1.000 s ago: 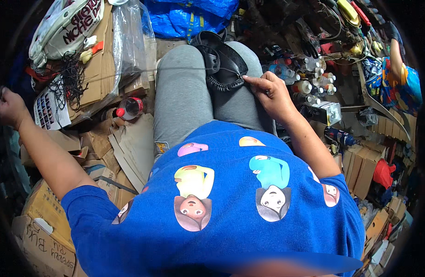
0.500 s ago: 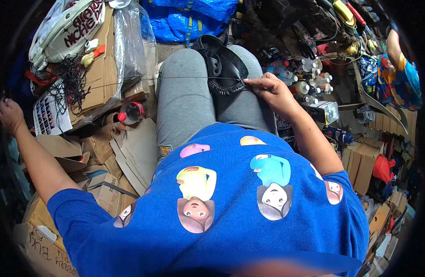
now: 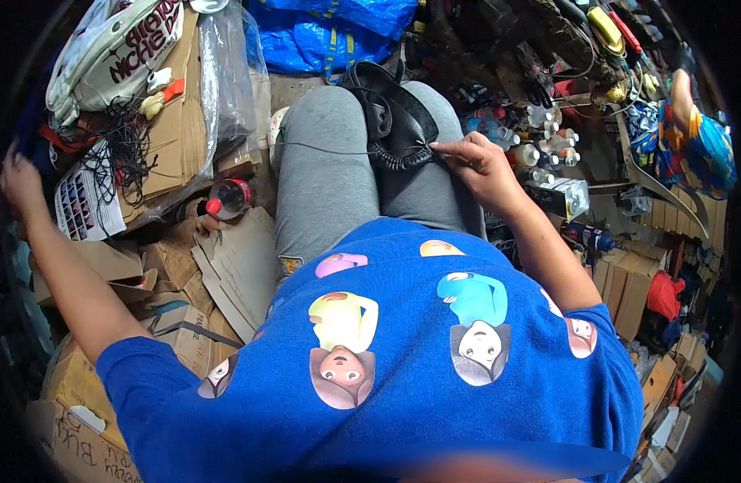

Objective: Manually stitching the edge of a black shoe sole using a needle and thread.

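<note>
A black shoe [image 3: 394,117] lies on my lap, across my grey trousers [image 3: 326,185]. My right hand [image 3: 479,165] rests on the shoe's near edge, its fingertips pinching the ribbed black rim. A thin dark thread [image 3: 330,150] runs from the shoe across my left thigh. My left hand [image 3: 20,177] is stretched far out to the left, above the cardboard, with its fingers closed in a fist. I see nothing in that fist at this size.
Flattened cardboard [image 3: 233,266] and boxes cover the floor on the left, with a red-capped bottle [image 3: 225,200], tangled black cords [image 3: 129,153] and a white bag [image 3: 113,48]. Small bottles [image 3: 539,137] stand to the right. Another person's arm in a colourful sleeve [image 3: 700,137] works at the far right.
My left arm stays stretched out to the left, having dipped slightly and risen again. My right hand stays on the shoe's edge.
</note>
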The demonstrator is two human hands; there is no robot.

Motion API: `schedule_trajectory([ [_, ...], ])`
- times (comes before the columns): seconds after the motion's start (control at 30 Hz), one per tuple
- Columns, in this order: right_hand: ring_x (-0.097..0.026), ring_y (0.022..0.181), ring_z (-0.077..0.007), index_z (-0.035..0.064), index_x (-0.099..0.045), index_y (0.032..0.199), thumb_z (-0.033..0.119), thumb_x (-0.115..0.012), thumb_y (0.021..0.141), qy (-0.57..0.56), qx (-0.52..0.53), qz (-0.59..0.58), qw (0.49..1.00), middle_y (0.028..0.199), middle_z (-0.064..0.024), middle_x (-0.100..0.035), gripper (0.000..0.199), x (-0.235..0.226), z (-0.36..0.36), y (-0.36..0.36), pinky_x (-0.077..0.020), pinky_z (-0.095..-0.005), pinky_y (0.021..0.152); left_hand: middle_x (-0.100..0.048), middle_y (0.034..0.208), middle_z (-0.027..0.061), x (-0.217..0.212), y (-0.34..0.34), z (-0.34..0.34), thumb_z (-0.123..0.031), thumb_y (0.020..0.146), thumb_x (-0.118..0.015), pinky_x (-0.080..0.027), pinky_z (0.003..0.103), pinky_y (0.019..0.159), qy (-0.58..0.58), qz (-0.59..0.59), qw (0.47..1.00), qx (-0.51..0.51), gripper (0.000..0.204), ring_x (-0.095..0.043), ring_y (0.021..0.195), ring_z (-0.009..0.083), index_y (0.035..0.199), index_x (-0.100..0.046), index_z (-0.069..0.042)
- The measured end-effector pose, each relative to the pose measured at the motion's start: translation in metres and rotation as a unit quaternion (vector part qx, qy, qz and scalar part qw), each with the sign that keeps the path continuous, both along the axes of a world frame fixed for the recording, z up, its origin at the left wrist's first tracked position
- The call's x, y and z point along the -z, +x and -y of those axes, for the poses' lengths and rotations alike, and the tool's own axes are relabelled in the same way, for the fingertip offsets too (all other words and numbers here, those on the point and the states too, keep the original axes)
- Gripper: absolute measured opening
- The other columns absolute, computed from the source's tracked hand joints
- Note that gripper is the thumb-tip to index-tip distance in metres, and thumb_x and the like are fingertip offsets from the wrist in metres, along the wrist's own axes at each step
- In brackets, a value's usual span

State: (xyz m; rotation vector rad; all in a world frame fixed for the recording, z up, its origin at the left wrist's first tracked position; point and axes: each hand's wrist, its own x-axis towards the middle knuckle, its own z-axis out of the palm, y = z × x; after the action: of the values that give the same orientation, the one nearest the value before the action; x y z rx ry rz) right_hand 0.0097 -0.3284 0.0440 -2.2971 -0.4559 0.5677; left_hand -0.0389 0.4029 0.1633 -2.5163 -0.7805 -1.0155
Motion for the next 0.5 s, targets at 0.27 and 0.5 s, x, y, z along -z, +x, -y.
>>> schedule_trajectory([
  [0.27, -0.052, 0.085, -0.0202, 0.0238, -0.066, 0.111, 0.009, -0.063, 0.076, -0.075, -0.080, 0.217, 0.970, 0.080, -0.0024, -0.051, 0.038, 0.001, -0.002, -0.016, -0.0324, -0.0394, 0.086, -0.063, 0.087, 0.0043, 0.082, 0.000, 0.408, 0.000, 0.070, -0.067, -0.043, 0.032, 0.079, -0.407, -0.109, 0.742, 0.521, 0.019, -0.057, 0.086, 0.0203, 0.087, -0.071, -0.009],
  [0.5, -0.052, 0.086, -0.0200, 0.0226, -0.066, 0.112, 0.010, -0.062, 0.077, -0.061, -0.081, 0.213, 0.972, 0.081, -0.0022, -0.051, 0.037, 0.003, 0.004, -0.015, -0.0325, -0.0390, 0.086, -0.052, 0.073, 0.0017, 0.126, -0.004, 0.477, -0.013, 0.071, -0.070, -0.034, 0.035, 0.076, -0.329, -0.212, 0.756, 0.525, 0.016, -0.052, 0.080, 0.0199, 0.087, -0.072, -0.016],
])
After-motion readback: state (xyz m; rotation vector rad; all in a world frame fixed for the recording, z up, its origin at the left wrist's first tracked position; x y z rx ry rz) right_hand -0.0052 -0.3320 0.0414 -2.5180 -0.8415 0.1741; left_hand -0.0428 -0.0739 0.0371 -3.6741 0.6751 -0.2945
